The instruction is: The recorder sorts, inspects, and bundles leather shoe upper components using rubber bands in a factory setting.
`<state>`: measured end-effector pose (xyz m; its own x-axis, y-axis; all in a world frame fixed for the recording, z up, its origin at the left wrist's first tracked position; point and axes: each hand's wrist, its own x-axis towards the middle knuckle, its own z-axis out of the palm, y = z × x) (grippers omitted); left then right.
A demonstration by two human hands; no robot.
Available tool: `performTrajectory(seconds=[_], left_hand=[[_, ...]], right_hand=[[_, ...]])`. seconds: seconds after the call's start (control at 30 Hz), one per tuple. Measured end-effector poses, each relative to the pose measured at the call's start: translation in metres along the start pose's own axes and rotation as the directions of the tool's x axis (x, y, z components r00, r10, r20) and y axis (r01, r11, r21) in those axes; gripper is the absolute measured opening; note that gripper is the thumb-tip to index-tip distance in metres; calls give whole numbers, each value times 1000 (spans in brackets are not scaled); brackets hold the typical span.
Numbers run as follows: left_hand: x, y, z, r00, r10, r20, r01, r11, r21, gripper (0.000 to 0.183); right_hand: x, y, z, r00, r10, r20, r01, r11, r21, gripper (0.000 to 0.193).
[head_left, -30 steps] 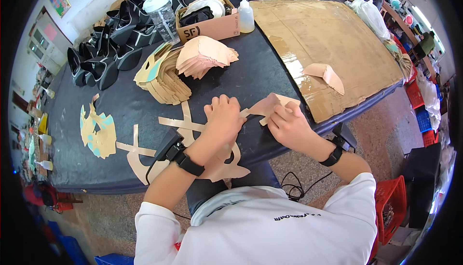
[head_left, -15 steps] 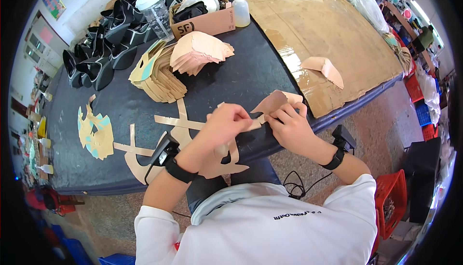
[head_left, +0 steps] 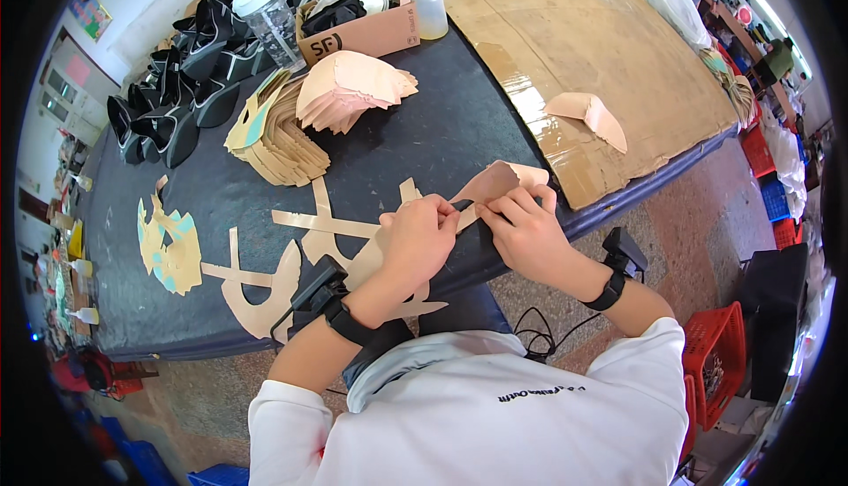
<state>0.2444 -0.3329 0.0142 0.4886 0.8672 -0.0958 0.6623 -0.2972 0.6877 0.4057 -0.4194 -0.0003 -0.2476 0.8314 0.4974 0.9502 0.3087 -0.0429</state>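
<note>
Near the table's front edge, a pale pink leather shoe piece (head_left: 493, 182) curls up above my two hands. My left hand (head_left: 417, 240) is closed, its fingertips pinching a narrow strap at the piece's lower end. My right hand (head_left: 530, 231) is closed too, thumb and fingers pressing on the same strip where it meets the curved part. What lies between the fingertips is mostly hidden. Left of my hands, flat beige leather cutouts with strap arms (head_left: 263, 300) overlap on the dark table (head_left: 424, 146); my left hand and forearm cover part of them.
A stack of beige pieces (head_left: 281, 155) stands beside a stack of pink pieces (head_left: 349, 88). Farther back are a cardboard box (head_left: 367, 37), a squeeze bottle (head_left: 430, 11), a clear jug (head_left: 269, 22) and black shoes (head_left: 163, 128). A cardboard sheet (head_left: 609, 53) holds a folded piece (head_left: 590, 117).
My left hand has turned slightly and shifted right and down, its fingers closer to the right hand's. The curled piece has tipped a little left; my right hand has barely moved.
</note>
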Motion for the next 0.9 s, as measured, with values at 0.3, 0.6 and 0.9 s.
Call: performTrajectory(seconds=[0.3,0.6,0.9], left_hand=[[1,-1,1,1000,19,-12,-19,999,31,16],[1,-4,1,996,86,-18,-84,993,85,18],[-92,-68,-35,626,745,231,-714,429,553,54]], right_hand=[[-1,-5,-2,1000,-23,-4,23,998,-63,33],[12,-14,-2,976,-131,172,174,948,-266,35],[13,11,-26,967,-171,191,183,982,-52,38]])
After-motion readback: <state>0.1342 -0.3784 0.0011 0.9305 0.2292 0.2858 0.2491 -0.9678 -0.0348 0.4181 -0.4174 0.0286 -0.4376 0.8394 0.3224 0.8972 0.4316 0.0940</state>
